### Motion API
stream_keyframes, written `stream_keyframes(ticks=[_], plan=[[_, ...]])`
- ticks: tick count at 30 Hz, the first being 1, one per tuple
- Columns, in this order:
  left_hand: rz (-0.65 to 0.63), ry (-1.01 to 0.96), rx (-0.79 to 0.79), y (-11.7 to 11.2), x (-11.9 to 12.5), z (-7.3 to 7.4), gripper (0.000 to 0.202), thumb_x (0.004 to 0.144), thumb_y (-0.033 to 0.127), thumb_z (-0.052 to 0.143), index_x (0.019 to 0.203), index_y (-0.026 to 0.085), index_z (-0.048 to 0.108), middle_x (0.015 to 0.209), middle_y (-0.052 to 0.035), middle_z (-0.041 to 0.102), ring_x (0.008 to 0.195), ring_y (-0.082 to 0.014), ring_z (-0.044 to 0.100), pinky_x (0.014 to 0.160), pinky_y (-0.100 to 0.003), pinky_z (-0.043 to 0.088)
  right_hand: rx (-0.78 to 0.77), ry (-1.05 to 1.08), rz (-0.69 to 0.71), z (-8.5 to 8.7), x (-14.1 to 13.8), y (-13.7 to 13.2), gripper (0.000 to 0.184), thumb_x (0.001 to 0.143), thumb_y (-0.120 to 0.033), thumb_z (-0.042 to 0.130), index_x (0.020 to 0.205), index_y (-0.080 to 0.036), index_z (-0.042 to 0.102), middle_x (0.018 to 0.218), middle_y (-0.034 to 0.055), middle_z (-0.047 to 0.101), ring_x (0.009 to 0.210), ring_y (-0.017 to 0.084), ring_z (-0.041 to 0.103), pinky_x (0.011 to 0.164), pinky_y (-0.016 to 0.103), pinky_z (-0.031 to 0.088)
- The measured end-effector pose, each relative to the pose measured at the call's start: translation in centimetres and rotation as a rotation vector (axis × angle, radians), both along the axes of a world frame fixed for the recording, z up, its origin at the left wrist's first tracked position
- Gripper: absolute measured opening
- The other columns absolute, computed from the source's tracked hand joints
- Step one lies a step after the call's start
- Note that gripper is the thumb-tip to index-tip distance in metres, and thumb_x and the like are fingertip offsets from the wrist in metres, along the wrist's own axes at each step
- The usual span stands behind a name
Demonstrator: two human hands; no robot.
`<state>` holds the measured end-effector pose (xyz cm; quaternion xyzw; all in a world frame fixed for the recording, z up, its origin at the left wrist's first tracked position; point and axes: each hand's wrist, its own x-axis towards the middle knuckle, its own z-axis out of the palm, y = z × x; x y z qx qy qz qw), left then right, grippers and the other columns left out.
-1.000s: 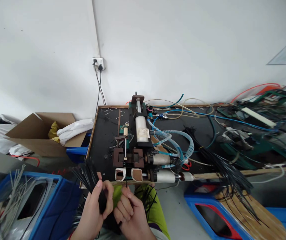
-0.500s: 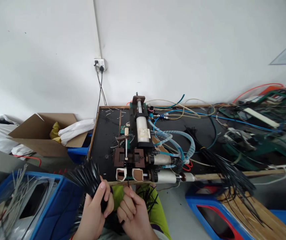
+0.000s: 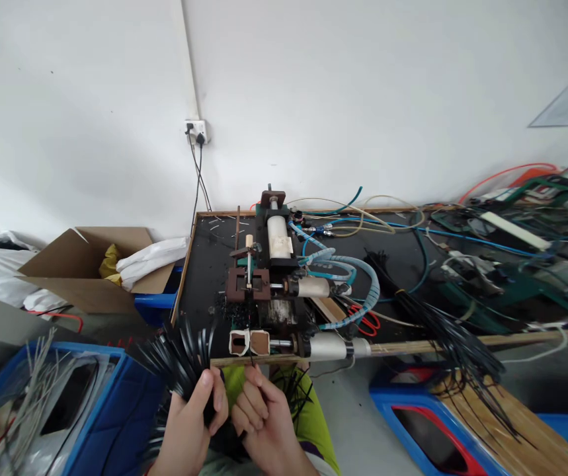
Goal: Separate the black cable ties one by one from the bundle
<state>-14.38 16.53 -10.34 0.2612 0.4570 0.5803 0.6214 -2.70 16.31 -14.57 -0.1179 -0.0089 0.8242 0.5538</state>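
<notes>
My left hand is closed around a thick bundle of black cables, whose ends fan out up and to the left. In a pinch at the bench's front edge, my right hand holds one thin black cable that runs up into a pneumatic wire-stripping machine. The machine's two front clamp pads, edged in white, are pressed together where the cable enters. Behind them, the brown jaw blocks are also together, set back from the pads. The cable's far end is hard to make out.
Blue air hoses loop right of the machine. Another black cable bundle hangs over the bench edge. Blue bins stand below, left and right. An open cardboard box is at the left.
The front clamp pads have come together on the cable. The brown jaw blocks have closed and slid back, away from me. Both my hands stay nearly in place.
</notes>
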Motion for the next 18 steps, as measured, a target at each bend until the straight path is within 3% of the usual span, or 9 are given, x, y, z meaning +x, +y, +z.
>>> stream_keyframes(ticks=[5,8,10,14,16,18], plan=[[-0.001,0.021,0.028,-0.5,0.1,0.0,0.04,0.088,0.056,0.068,0.075,0.02,0.056,0.052,0.0048,0.052,0.037,-0.0078,0.034,0.037,-0.022,0.025,0.061,-0.211,-0.077,0.3,0.2,-0.1,0.028,0.091,-0.039,0.073,0.077,-0.019,0.059,0.041,-0.0148,0.03,0.038,0.007,0.008,0.042,0.021,0.019],[-0.028,0.062,0.043,-0.7,0.2,0.4,0.044,0.09,0.055,0.065,0.065,0.02,0.054,0.05,0.0036,0.05,0.036,-0.0077,0.033,0.037,-0.023,0.024,0.135,-0.447,-0.124,0.3,0.4,-0.5,0.036,0.093,-0.049,0.067,0.075,-0.019,0.058,0.039,-0.0141,0.031,0.035,0.006,0.014,0.042,0.022,0.019],[-0.056,0.063,0.048,-0.9,0.2,0.5,0.047,0.09,0.054,0.064,0.06,0.019,0.053,0.048,0.004,0.046,0.035,-0.0072,0.031,0.038,-0.023,0.023,0.215,-0.671,-0.072,0.0,1.1,-1.4,0.044,0.095,-0.055,0.061,0.07,-0.019,0.056,0.037,-0.0112,0.037,0.034,0.007,0.022,0.042,0.023,0.021],[-0.068,0.036,0.046,-1.5,0.2,0.3,0.043,0.089,0.052,0.067,0.066,0.019,0.054,0.05,0.0047,0.047,0.039,-0.0072,0.032,0.038,-0.021,0.022,0.351,-1.394,0.023,-1.1,5.6,-4.3,0.053,0.093,-0.063,0.054,0.062,-0.02,0.059,0.049,0.0015,0.058,0.047,0.015,0.051,0.051,0.026,0.032],[-0.058,0.018,0.026,-1.8,0.3,0.0,0.033,0.088,0.05,0.07,0.081,0.02,0.057,0.052,0.0061,0.049,0.041,-0.0084,0.034,0.039,-0.02,0.024,0.28,-1.881,-0.022,-1.5,9.0,-5.9,0.053,0.088,-0.06,0.059,0.051,-0.023,0.055,0.049,0.0038,0.056,0.048,0.018,0.05,0.051,0.029,0.029],[-0.064,0.025,0.017,-1.9,0.4,-0.3,0.031,0.087,0.049,0.072,0.096,0.022,0.058,0.052,0.0077,0.049,0.042,-0.0091,0.034,0.039,-0.019,0.024,0.109,-2.248,-0.004,-1.2,11.9,-7.0,0.05,0.085,-0.054,0.063,0.045,-0.025,0.053,0.045,0.0046,0.053,0.043,0.019,0.045,0.05,0.032,0.023]])
